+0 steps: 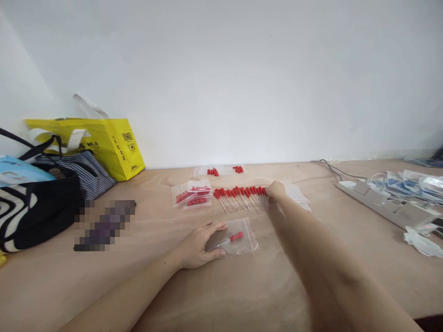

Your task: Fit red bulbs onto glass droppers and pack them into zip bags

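My left hand [198, 246] rests on the table with thumb and fingers spread, touching the left edge of a clear zip bag [247, 244]. Inside that bag lies a dropper [236, 236] with a red rubber bulb. My right hand [276, 190] reaches to the right end of a row of red-bulbed droppers [237, 192], its curled fingers at the last bulb and partly hidden by the back of the hand. The droppers' thin clear tubes point toward me. Left of the row, zip bags [197, 197] filled with red-bulbed droppers overlap.
At the back, loose red bulbs [212, 172] lie on a clear bag. Flat clear bags [296, 193] are beyond my right forearm. A power strip [384, 203] and packets [411, 184] stand right; a yellow bag [117, 147] and a black-and-white bag [44, 216] stand left, near a blurred dark object [105, 226].
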Tool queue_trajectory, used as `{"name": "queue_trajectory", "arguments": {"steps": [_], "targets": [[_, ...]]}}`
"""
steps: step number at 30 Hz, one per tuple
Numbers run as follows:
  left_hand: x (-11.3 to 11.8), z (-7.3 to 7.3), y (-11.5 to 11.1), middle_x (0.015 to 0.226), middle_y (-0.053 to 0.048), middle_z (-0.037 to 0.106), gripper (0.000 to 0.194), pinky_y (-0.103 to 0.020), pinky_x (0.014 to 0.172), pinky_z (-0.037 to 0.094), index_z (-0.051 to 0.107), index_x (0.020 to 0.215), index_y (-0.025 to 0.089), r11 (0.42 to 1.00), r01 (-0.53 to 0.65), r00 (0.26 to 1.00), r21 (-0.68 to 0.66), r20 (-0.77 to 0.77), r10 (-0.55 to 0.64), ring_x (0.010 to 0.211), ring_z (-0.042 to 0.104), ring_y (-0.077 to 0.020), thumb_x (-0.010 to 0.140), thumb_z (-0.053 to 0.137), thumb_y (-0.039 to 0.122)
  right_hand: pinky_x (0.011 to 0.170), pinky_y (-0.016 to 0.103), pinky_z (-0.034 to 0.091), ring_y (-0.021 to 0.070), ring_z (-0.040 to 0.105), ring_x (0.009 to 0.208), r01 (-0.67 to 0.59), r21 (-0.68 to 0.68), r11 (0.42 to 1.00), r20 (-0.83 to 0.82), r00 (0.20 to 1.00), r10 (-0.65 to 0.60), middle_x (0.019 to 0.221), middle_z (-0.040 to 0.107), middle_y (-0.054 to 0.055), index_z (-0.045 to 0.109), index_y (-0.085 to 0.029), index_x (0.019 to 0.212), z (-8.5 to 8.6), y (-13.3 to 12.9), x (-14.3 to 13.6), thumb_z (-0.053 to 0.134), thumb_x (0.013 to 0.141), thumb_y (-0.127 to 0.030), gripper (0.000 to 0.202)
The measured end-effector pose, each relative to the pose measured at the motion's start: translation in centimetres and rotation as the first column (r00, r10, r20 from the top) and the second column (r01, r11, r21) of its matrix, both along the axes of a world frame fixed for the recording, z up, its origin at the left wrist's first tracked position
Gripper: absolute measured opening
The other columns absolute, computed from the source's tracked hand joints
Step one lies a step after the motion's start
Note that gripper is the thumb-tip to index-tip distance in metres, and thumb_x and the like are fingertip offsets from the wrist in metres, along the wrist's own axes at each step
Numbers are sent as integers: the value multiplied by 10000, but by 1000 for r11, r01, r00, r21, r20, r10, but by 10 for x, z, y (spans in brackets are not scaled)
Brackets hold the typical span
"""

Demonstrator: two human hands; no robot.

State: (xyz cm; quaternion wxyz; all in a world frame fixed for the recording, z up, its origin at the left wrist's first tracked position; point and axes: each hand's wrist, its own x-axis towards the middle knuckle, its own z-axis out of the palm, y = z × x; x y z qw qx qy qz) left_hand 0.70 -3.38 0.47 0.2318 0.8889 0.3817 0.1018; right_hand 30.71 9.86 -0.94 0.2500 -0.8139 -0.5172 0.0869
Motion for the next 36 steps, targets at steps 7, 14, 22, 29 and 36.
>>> {"name": "queue_trajectory", "arguments": {"steps": [7, 14, 22, 29, 36], "targets": [[1, 0, 0, 1284, -38, 440, 556, -397, 974, 316, 354, 1249, 235, 1000, 3, 999, 29, 40, -4, 1186, 373, -241, 752, 532, 409, 491, 224, 411, 153, 587, 596, -6, 205, 979, -265, 962, 61, 722, 630, 95, 538, -104, 934, 17, -35, 12, 413, 764, -254, 259], [1, -2, 1, 1310, -47, 408, 563, -437, 993, 282, 331, 1262, 231, 1000, -3, 1000, -2, 29, 3, 1220, 320, -264, 764, 515, 416, 392, 190, 386, 74, 475, 434, -11, 526, 851, -658, 629, 415, 591, 518, -39, 430, -184, 851, -3, -102, -22, 447, 743, -436, 275], [2, -1, 0, 1298, -52, 421, 567, -413, 981, 308, 332, 1259, 230, 1000, -6, 1000, 23, 25, 5, 1199, 356, -250, 759, 519, 421, 384, 180, 366, 66, 470, 439, 55, 512, 857, -800, 394, 453, 582, 512, -63, 426, -203, 816, -14, -119, -43, 570, 648, -499, 369], [2, -4, 1, 1309, -53, 406, 570, -410, 989, 302, 334, 1260, 227, 999, -12, 1000, 45, 9, 11, 1208, 342, -251, 760, 518, 429, 502, 229, 442, 101, 555, 533, -23, 400, 916, -904, 157, 398, 632, 570, -29, 431, -199, 760, -14, -131, -54, 661, 571, -477, 407], [2, -4, 1, 1302, -51, 414, 559, -400, 985, 308, 333, 1261, 231, 998, 4, 1000, 59, 24, -6, 1193, 363, -244, 771, 497, 444, 455, 181, 347, 51, 449, 457, -500, 361, 787, -800, 267, 537, 542, 534, -48, 529, -158, 705, -12, -141, -56, 705, 565, -397, 328]]}}
